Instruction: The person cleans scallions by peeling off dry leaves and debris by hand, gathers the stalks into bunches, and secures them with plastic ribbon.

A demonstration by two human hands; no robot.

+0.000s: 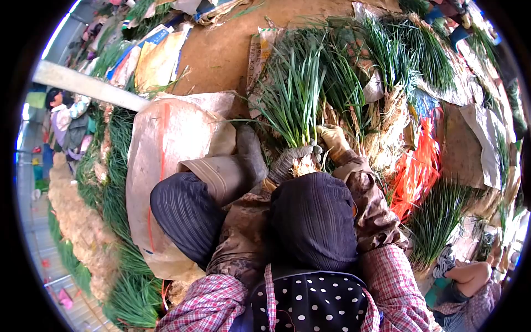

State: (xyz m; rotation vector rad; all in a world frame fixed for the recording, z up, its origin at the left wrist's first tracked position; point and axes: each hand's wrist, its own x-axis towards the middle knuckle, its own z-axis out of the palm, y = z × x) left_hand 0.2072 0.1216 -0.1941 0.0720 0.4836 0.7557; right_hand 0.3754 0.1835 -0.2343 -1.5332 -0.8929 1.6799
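My left hand (pixel 293 160), in a grey glove, is wrapped round the lower stalks of a bunch of green onions (pixel 298 94). Their long leaves point away from me, and the pale rooty ends (pixel 304 165) stick out on my side of the glove. My right hand (pixel 333 139), in a yellowish glove, is against the right side of these stalks with its fingers curled closed. What it pinches is too small to make out. More green onions (pixel 343 77) lie just beyond and to the right, with dry straw-coloured bases (pixel 390 130).
Red plastic strips (pixel 417 169) lie to my right, near another heap of green onions (pixel 437 224). A large pale sack (pixel 177 127) spreads at my left beside my boot (pixel 251 152). One person (pixel 69 124) is at far left; another person's leg (pixel 470 276) shows at lower right.
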